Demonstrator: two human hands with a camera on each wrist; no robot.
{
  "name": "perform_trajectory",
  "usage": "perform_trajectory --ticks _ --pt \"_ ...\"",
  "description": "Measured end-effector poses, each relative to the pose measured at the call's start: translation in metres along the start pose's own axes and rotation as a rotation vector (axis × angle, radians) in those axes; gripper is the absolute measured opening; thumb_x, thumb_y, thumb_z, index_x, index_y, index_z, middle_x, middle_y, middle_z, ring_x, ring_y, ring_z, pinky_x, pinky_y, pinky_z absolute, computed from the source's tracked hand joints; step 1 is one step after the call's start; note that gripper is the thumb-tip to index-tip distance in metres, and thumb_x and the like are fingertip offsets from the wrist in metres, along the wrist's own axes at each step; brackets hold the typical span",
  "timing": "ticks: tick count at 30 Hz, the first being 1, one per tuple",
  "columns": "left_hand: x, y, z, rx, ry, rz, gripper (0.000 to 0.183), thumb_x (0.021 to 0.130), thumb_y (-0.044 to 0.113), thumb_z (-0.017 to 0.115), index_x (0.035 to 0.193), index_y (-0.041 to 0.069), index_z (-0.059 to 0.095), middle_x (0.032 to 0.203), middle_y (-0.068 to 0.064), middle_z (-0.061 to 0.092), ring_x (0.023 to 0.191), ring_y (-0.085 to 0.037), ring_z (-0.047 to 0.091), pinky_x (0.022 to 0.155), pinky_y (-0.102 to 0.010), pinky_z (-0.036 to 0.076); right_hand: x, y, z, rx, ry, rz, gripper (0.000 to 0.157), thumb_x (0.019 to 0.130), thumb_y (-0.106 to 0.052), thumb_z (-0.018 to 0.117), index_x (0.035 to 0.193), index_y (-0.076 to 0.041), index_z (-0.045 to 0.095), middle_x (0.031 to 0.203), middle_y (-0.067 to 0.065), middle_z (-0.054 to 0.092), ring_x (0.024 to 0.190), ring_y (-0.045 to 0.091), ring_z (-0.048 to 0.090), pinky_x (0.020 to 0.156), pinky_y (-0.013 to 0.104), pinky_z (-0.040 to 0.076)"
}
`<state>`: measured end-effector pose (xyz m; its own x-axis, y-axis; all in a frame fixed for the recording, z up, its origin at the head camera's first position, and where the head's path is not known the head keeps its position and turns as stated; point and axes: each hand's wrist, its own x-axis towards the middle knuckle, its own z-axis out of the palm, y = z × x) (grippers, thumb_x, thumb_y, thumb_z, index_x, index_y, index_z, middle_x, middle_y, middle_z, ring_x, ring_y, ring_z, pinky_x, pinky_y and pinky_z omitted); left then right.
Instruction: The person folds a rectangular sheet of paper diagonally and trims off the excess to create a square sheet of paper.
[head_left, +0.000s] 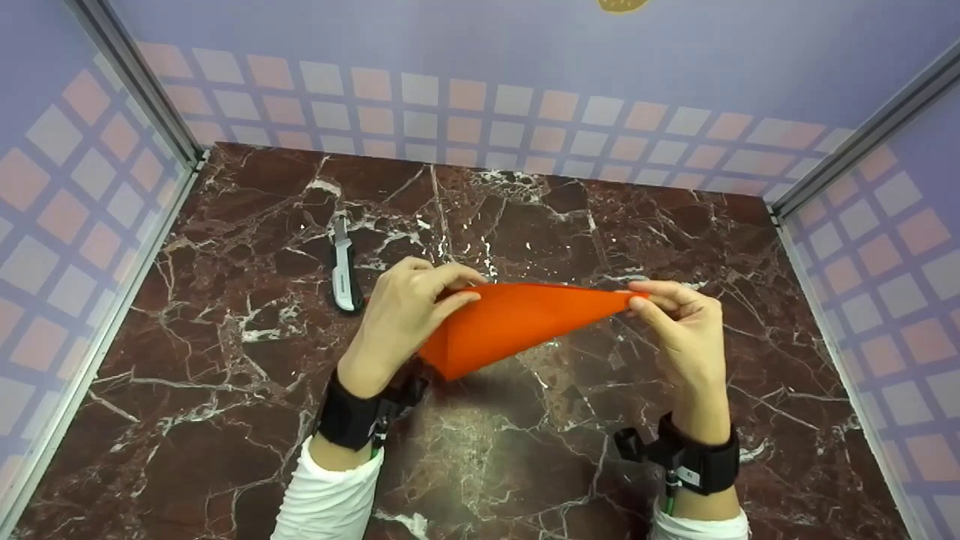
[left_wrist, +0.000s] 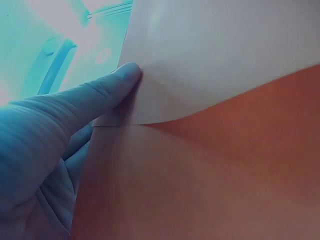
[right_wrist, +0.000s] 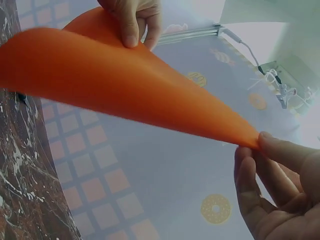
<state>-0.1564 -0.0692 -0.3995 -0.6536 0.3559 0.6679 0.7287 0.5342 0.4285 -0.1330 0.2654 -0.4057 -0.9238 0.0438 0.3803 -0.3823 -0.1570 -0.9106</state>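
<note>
An orange sheet of paper (head_left: 517, 322), folded over on itself into a pointed shape, is held up between both hands. My left hand (head_left: 409, 315) pinches its upper edge near the wide end, thumb on the near face. In the left wrist view the thumb presses one layer of the paper (left_wrist: 215, 165) where two edges overlap, and a gap opens between the layers. At the narrow tip, my right hand (head_left: 686, 330) pinches the paper between thumb and fingers. The right wrist view shows the sheet curving from that tip toward the left hand (right_wrist: 132, 20).
A utility knife (head_left: 344, 270) with its blade out lies on the dark marbled table (head_left: 225, 360), left of the left hand. Small white scraps (head_left: 487, 251) are scattered beyond the paper. Checkered panels (head_left: 420, 97) wall in the back and both sides.
</note>
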Motion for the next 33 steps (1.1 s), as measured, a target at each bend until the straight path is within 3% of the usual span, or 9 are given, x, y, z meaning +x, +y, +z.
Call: perform_trajectory --ticks 10,14,20,23,27,33 --pt "0.0003 -0.0002 0.0007 0.053 0.038 0.073 0.018 0.085 0.018 0.086 0.101 0.012 0.081 0.09 0.0 0.082 0.061 -0.019 0.066 0.077 -0.038 0.055 0.0021 0.0004 -0.0059 -0.192 -0.05 0.074 0.014 0.096 0.005 0.076 0.106 -0.001 0.082 0.084 -0.002 0.08 0.073 0.003 0.072 0.069 0.015 0.058" --pt "0.001 0.0007 0.001 0.075 0.042 0.1 0.018 0.085 0.018 0.086 0.101 0.013 0.081 0.09 0.001 0.082 0.058 -0.017 0.067 0.079 -0.037 0.055 0.0021 0.0003 -0.0052 -0.239 -0.029 0.076 0.01 0.095 0.006 0.076 0.101 0.0 0.08 0.082 -0.003 0.08 0.071 0.002 0.071 0.066 0.014 0.056" --pt "0.0019 0.0008 0.0014 0.087 0.034 0.102 0.018 0.087 0.018 0.086 0.103 0.012 0.081 0.092 0.001 0.082 0.059 -0.017 0.068 0.078 -0.037 0.055 0.0013 0.0007 -0.0034 -0.231 0.032 0.038 0.007 0.093 0.007 0.077 0.095 0.001 0.079 0.081 -0.001 0.08 0.07 0.004 0.072 0.066 0.016 0.058" --pt "0.0013 -0.0002 0.0008 0.088 0.031 0.095 0.018 0.088 0.018 0.085 0.104 0.012 0.08 0.093 0.001 0.082 0.059 -0.018 0.068 0.078 -0.038 0.055 0.0015 0.001 -0.0026 -0.203 0.032 0.04 0.002 0.094 0.007 0.077 0.095 0.008 0.078 0.082 0.003 0.08 0.071 0.005 0.072 0.068 0.016 0.058" --pt "0.0007 -0.0009 -0.0008 0.085 0.029 0.093 0.017 0.089 0.019 0.085 0.104 0.012 0.08 0.093 0.0 0.082 0.057 -0.017 0.066 0.077 -0.037 0.055 0.0024 0.0018 -0.0025 -0.183 0.02 0.044 0.007 0.094 0.006 0.077 0.095 0.012 0.076 0.082 0.006 0.08 0.072 0.005 0.072 0.068 0.016 0.058" --pt "0.0002 -0.0015 -0.002 0.094 0.034 0.092 0.018 0.089 0.022 0.084 0.103 0.012 0.079 0.089 0.001 0.081 0.054 -0.016 0.063 0.077 -0.038 0.054 0.004 0.0034 -0.0037 -0.167 0.01 0.076 0.004 0.095 0.005 0.076 0.096 0.009 0.078 0.082 0.002 0.08 0.072 0.005 0.072 0.07 0.017 0.059"
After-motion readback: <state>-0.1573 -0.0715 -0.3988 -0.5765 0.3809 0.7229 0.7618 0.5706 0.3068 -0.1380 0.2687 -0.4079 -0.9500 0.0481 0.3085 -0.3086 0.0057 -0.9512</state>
